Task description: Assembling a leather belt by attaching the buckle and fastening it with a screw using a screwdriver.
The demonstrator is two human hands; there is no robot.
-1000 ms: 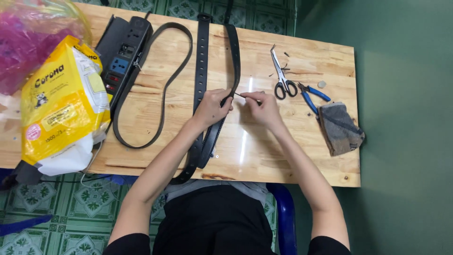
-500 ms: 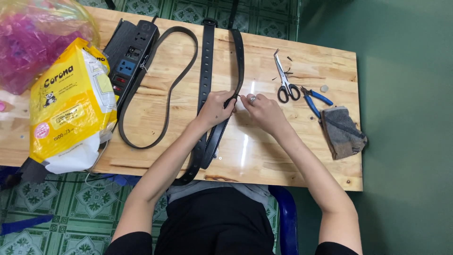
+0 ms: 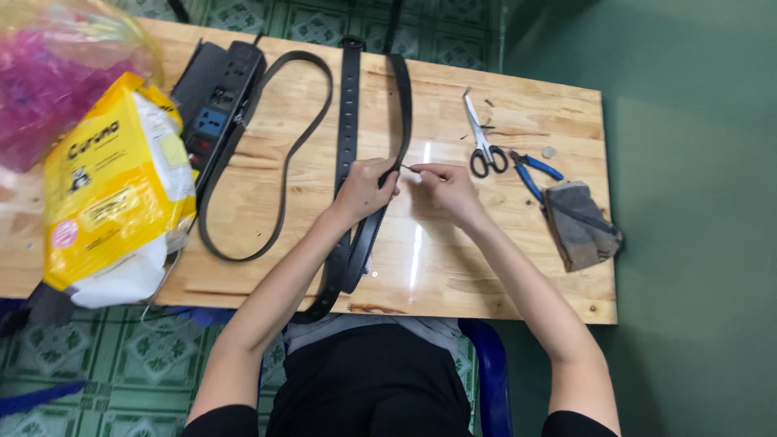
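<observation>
Since the earlier frame the hands barely shift; right hand [image 3: 443,183] now pinches something thin, too small to identify, at the black belt [image 3: 401,113]. Left hand [image 3: 366,188] clamps the belt mid-worktop [image 3: 518,267] to steady it. Scissors [image 3: 481,146] and pliers [image 3: 530,171] lie right, within reach.

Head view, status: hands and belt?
Left hand grips black belt on table. Right hand pinches something thin at the belt's edge. Scissors beside, clear.
</observation>
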